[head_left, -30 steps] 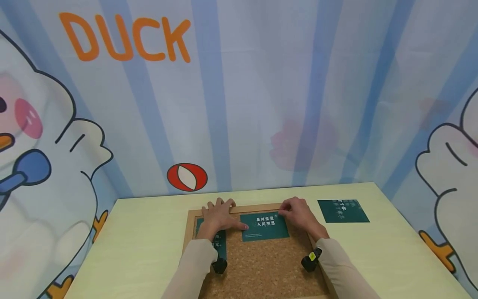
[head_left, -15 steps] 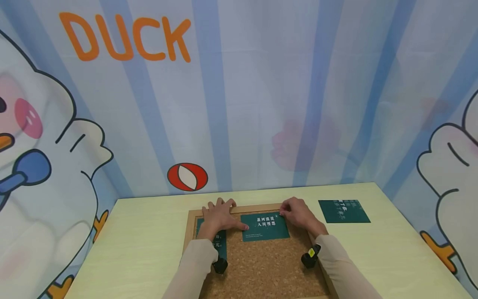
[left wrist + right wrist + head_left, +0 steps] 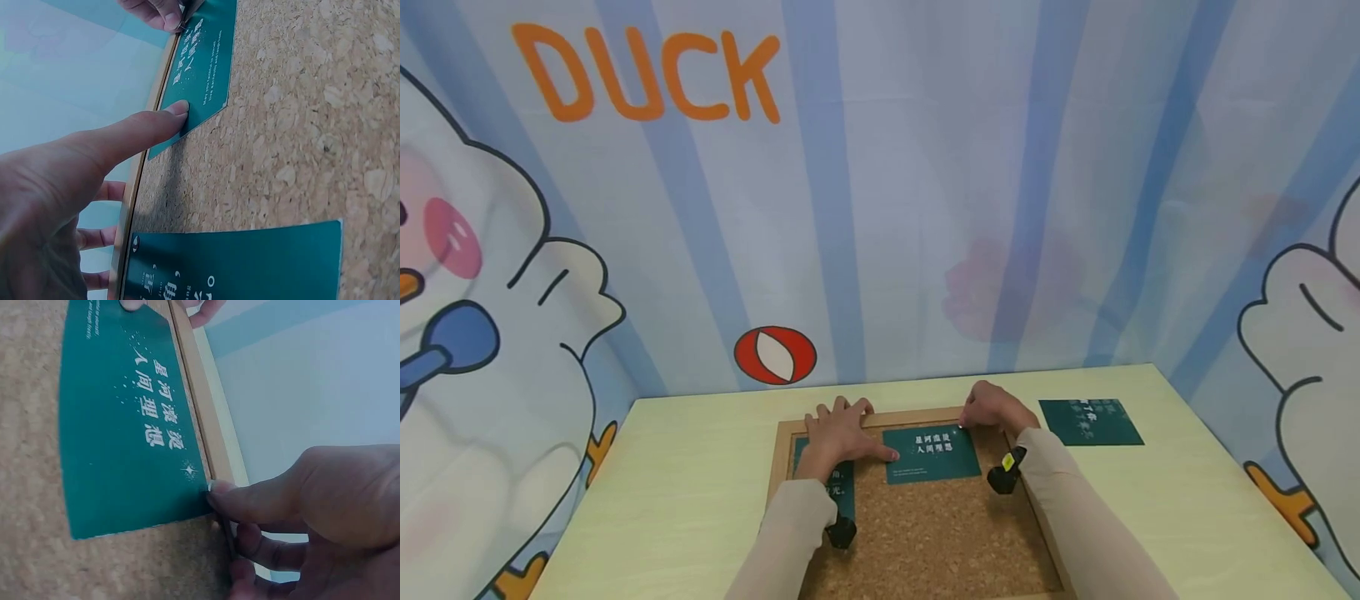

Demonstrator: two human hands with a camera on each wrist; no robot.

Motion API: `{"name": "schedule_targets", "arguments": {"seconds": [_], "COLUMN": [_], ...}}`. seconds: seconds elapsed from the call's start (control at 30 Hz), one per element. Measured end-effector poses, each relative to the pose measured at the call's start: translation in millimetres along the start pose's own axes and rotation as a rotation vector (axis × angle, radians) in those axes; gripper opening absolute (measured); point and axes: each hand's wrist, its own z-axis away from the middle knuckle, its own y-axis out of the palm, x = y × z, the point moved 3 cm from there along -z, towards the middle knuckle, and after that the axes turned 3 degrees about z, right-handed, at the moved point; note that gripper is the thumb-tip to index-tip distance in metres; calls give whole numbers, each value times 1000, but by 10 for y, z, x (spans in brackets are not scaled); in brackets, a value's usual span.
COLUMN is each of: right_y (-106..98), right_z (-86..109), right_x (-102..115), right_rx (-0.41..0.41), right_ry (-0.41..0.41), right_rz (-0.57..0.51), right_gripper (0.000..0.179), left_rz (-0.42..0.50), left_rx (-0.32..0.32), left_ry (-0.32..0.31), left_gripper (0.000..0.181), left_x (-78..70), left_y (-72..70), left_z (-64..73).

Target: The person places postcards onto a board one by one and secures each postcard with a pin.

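Note:
A green card (image 3: 932, 455) with white lettering lies against the top of the cork board (image 3: 940, 533). My left hand (image 3: 838, 433) is spread, its thumb pressing the card's left end and its other fingers over the frame's top edge. At the card's upper right corner my right hand (image 3: 994, 408) pinches a tiny pale piece that looks like a pushpin (image 3: 210, 485). The fingertips hide most of it. A second green card (image 3: 250, 256) lies on the board's left side, partly beneath my left wrist. A small pale dot shows at its corner.
The board's wooden frame (image 3: 775, 467) sits on a pale wooden table (image 3: 685, 500). Farther right on the table is another green card (image 3: 1092, 422). Behind the table hangs a striped blue cloth (image 3: 910, 208) printed with cartoon ducks.
My right wrist and forearm have risen and swung toward the far edge, while the fingertips stay at the card's corner. My left hand and the cards have kept their places.

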Motion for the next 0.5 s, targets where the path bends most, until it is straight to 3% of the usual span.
{"name": "schedule_targets", "arguments": {"seconds": [0.5], "right_y": [7], "right_z": [20], "right_x": [118], "right_rx": [2], "right_ry": [9], "right_rz": [128], "right_gripper": [12], "left_rz": [5], "left_rx": [8], "left_ry": [9], "left_gripper": [89], "left_x": [-3], "left_y": [-2], "left_z": [-1]}}
